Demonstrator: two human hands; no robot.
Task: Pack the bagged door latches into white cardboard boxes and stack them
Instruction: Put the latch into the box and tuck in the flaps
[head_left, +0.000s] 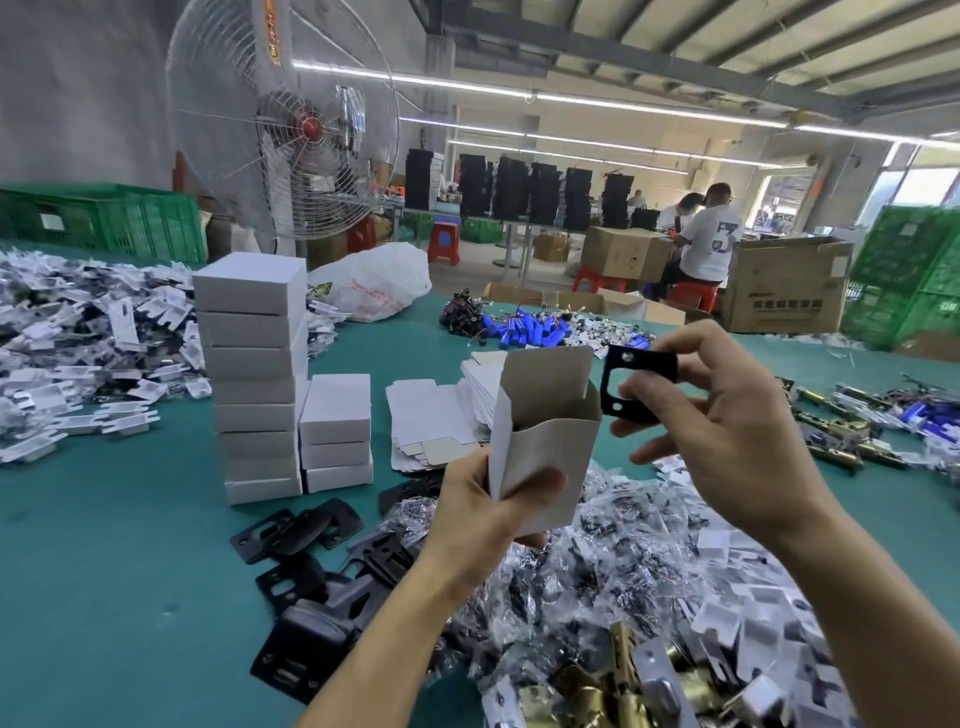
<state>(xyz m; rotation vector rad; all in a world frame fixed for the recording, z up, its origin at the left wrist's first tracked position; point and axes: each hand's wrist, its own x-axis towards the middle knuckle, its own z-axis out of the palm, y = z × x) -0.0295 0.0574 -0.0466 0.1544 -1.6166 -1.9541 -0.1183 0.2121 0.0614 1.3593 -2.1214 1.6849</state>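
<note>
Left hand: the left hand (483, 514) grips the open box (545, 431) by its lower end, thumb across the front.
Open box: white outside, grey-brown inside, upright, top flap raised.
Right hand: the right hand (727, 441) pinches a black plate (636, 384) with its fingertips, just right of the box mouth.
Black plate: flat, matte, with two screw holes and a curved cut-out.
Bagged latches: the heap of clear bags (623, 545) lies under both hands.
Stacks: closed white boxes (254, 379) stand well left of the left hand on the green table (104, 571).
</note>
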